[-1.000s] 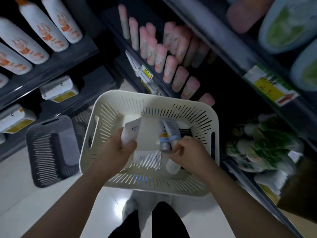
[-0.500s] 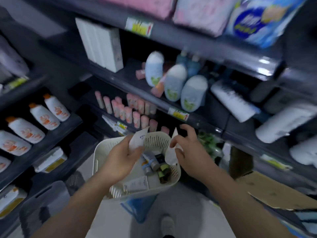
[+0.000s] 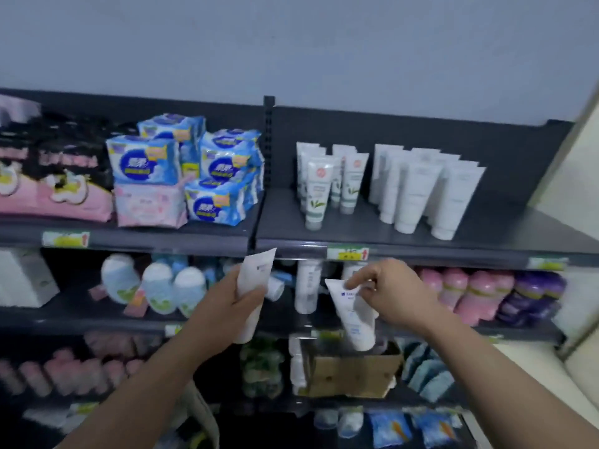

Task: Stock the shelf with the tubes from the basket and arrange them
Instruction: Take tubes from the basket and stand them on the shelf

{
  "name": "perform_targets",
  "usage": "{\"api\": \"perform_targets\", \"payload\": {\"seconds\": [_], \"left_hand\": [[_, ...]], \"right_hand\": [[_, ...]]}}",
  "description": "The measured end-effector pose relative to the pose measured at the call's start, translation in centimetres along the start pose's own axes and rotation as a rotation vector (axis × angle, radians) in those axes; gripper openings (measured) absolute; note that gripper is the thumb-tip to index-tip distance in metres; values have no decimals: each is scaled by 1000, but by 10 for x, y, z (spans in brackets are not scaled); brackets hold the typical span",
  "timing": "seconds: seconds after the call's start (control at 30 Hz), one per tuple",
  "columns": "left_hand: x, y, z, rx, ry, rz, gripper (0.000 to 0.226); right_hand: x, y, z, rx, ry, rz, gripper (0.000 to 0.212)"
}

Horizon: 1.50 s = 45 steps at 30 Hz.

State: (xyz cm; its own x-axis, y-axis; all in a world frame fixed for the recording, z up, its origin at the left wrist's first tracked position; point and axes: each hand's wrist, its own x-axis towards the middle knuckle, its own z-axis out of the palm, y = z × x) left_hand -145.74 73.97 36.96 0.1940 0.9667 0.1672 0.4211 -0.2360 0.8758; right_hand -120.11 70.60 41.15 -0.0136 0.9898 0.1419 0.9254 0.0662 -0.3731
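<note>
Two white tubes occupy frame centre, caps down: left tube (image 3: 256, 270) near-upright, right tube (image 3: 355, 319) tilted, both below the tube-stocked upper-right shelf (image 3: 372, 236).

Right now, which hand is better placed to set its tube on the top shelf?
Probably the right hand: it hangs below the plain white plastic tubes, pinching its white tube cap-down. The left hand grips the other white tube farther left, under the shelf divider.
</note>
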Motion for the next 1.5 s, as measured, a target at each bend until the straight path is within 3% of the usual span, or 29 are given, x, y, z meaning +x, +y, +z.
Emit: {"api": "perform_targets", "payload": {"seconds": [0.27,0.47,0.77,0.9,1.1,1.5], "left_hand": [[52,122,110,-31,-184,230,27],[91,216,197,-77,-210,312,19],[184,321,312,19,-47,355,28],[227,344,351,198,-48,381,26],[282,350,391,606,-93,391,24],[356,343,421,990,-234,347,29]], "right_hand": [[-22,108,-118,129,345,107,19],[-3,207,-199,77,450,96,24],[46,342,-271,123,468,106,22],[67,377,-277,184,434,112,16],[96,412,-268,187,355,139,22],[143,435,-253,255,246,135,13]]}}
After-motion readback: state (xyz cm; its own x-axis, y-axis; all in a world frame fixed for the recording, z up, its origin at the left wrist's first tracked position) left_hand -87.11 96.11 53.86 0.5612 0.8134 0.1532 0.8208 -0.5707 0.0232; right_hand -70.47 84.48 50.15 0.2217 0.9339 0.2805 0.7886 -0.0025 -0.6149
